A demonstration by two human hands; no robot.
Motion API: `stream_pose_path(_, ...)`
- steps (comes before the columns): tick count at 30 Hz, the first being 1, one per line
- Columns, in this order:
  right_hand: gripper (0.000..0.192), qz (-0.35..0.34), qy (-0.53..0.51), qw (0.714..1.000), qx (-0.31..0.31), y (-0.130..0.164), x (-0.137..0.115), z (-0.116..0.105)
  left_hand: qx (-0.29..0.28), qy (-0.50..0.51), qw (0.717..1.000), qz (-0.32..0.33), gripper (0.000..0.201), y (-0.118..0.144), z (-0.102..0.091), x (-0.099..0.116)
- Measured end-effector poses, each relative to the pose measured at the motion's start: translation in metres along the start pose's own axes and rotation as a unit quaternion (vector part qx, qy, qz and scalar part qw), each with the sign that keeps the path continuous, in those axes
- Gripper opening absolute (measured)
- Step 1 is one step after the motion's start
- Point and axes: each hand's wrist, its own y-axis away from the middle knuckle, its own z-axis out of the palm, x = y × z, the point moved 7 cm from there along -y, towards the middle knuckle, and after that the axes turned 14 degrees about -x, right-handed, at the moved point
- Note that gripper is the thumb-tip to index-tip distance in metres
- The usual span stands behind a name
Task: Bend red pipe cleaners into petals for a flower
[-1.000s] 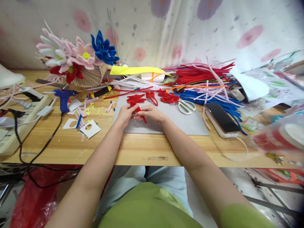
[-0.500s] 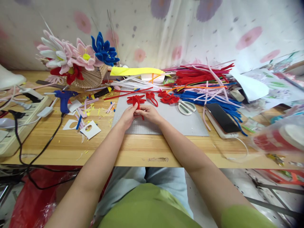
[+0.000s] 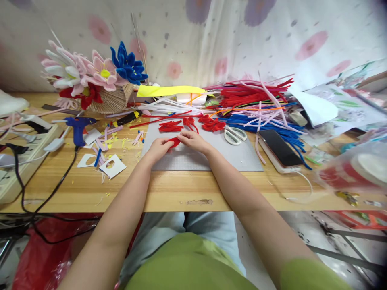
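Over the grey mat [image 3: 199, 157], my left hand [image 3: 161, 147] and my right hand [image 3: 193, 141] hold a red pipe cleaner [image 3: 174, 141] between them. It is bent into a small petal-like loop and lies sideways. My left fingers pinch its near end, and my right fingertips close on the other end. Just beyond the hands lie short red pipe-cleaner pieces [image 3: 170, 126], a looped red piece [image 3: 190, 124] and a bunch of red shaped pieces [image 3: 211, 123]. Scissors [image 3: 234, 135] with pale handles rest at the mat's right.
On the left are a blue glue gun [image 3: 78, 129], a power strip [image 3: 33, 165] and cut white cards [image 3: 113, 166]. Fuzzy flowers [image 3: 104, 72] stand behind. Red pipe cleaners [image 3: 250, 96] and blue ones [image 3: 250, 124] are heaped at the back right, near a phone [image 3: 279, 147] and a bagged cup [image 3: 353, 173].
The red pipe cleaner was upright between my close-set hands; now it lies sideways as a loop. My hands have moved apart, my left one leftward. The view has shifted slightly.
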Motion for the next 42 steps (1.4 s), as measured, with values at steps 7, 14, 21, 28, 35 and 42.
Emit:
stream_pose_path(7,0.032,0.081,-0.155,0.963,0.205,0.000,0.028,-0.003,0.355,-0.059,0.928,0.096,0.029,0.034,-0.028,0.022)
stream_pose_path(14,0.037,0.046,-0.218,0.967,0.122,-0.009,0.017,0.022,0.154,0.274,0.949,-0.021,0.036,0.004,0.013,-0.004)
stream_pose_path(21,0.039,0.015,-0.274,0.962,0.012,-0.009,0.012,0.036,0.062,0.425,0.902,-0.055,0.023,0.002,0.018,-0.004)
stream_pose_path(28,0.043,-0.054,-0.297,0.952,0.045,-0.009,-0.003,0.033,-0.096,0.562,0.808,-0.148,0.028,0.002,0.031,0.002)
stream_pose_path(35,0.046,-0.077,-0.278,0.955,0.066,-0.007,-0.013,0.026,-0.120,0.590,0.786,-0.145,0.031,0.002,0.035,0.008)
stream_pose_path(42,0.037,-0.027,-0.398,0.915,0.063,-0.003,0.010,0.007,-0.121,0.407,0.900,-0.099,0.047,0.006,0.041,0.008)
